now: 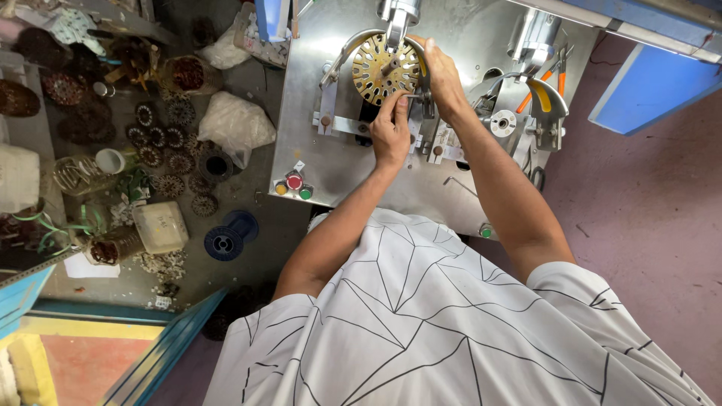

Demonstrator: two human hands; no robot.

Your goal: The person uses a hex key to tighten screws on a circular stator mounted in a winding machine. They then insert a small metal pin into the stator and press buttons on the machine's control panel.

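Nearest the camera: white shirt with thin black lines, both forearms reaching forward over the near edge of the steel machine plate (323,162).

Near-left corner of the plate: a cluster of push buttons (293,184), yellow, red and green, close to hand, likely so the machine can be started without stretching.

Left hand (391,135) sits just below the slotted yellow disc (385,71), fingers (398,105) pinched together at the disc's lower right rim. They look closed on something thin, possibly a wire end; too small to be sure.

Right hand (444,79) cups the disc's right edge, fingers curled round the rim, apparently steadying it. The disc stands on a spindle near the far middle of the plate, under a metal head (397,19) that comes down over its centre, and a curved guard (342,56) arcs along its left side.

Right side of the plate: a second spindle station (502,122), with orange-handled pliers (543,79) lying beyond it.

Left of the machine, on the cluttered desk (256,225): a blue spool (224,242), dark wound cores (169,139) in loose rows, and white plastic bags (235,120).
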